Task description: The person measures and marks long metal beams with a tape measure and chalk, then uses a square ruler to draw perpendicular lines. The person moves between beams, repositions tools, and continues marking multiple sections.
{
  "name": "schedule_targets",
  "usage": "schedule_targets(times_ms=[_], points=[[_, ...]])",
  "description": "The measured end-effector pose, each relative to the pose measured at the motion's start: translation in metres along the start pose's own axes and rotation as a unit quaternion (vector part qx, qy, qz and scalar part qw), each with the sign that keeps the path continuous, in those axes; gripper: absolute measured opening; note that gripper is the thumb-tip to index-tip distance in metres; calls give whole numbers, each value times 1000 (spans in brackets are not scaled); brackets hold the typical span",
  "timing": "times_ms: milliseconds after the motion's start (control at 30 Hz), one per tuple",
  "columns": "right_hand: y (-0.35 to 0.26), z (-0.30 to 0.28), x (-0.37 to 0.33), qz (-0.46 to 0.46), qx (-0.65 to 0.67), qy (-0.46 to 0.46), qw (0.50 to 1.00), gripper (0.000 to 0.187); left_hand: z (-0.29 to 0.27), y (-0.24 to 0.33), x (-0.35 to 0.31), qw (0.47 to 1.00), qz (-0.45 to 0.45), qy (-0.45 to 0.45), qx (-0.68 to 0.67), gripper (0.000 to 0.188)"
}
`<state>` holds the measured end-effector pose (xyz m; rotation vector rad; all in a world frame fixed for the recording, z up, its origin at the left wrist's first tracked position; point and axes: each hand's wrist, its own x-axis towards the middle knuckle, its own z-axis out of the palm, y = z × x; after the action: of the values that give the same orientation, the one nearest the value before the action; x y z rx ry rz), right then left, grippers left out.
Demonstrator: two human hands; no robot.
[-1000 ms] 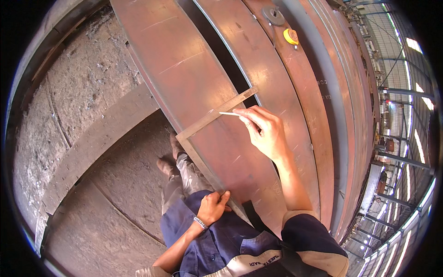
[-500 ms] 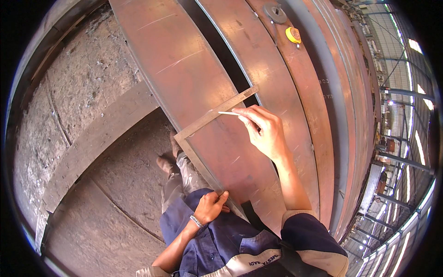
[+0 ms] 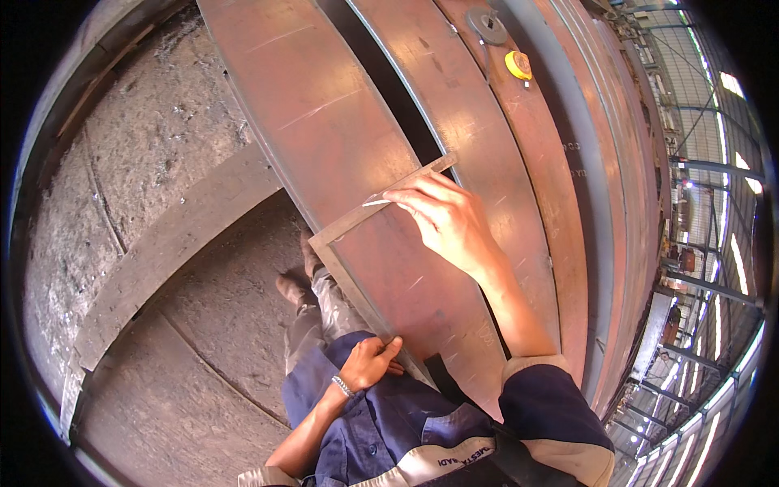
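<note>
An L-shaped steel square lies on a brownish steel plate, one leg across the plate and the other along its near edge. My right hand is closed in a pinch on a thin white marking chalk, whose tip is at the crosswise leg. Its fingers rest over that leg. My left hand is closed at the lower end of the other leg, thumb on top; the curled fingertips are partly hidden at the plate edge.
More long steel plates lie alongside, with a dark gap between the first two. A yellow tape measure and a round grey disc sit on a farther plate. A curved steel strip stands left, above the dirty floor.
My right hand has moved left and slightly up with the chalk, bringing its fingers over the crosswise leg of the square. The left hand stays in place.
</note>
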<state>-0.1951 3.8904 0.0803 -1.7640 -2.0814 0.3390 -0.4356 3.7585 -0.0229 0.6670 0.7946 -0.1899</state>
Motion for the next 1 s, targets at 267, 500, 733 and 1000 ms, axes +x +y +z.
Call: schedule_targets(times_ms=[267,500,733,1000], points=[[-12,12,22,-107,-42,-91,989,36,0,-5,4,1000,-16,1,-2,52],[-17,17,30,-127,-58,-122,983,37,1,-4,4,1000,3,8,-5,54],[-5,6,24,-149,-128,-125,973,32,1,-1,1,1000,-15,17,11,56],[36,-32,31,-108,-196,-95,970,26,1,-4,2,1000,5,22,-1,58]])
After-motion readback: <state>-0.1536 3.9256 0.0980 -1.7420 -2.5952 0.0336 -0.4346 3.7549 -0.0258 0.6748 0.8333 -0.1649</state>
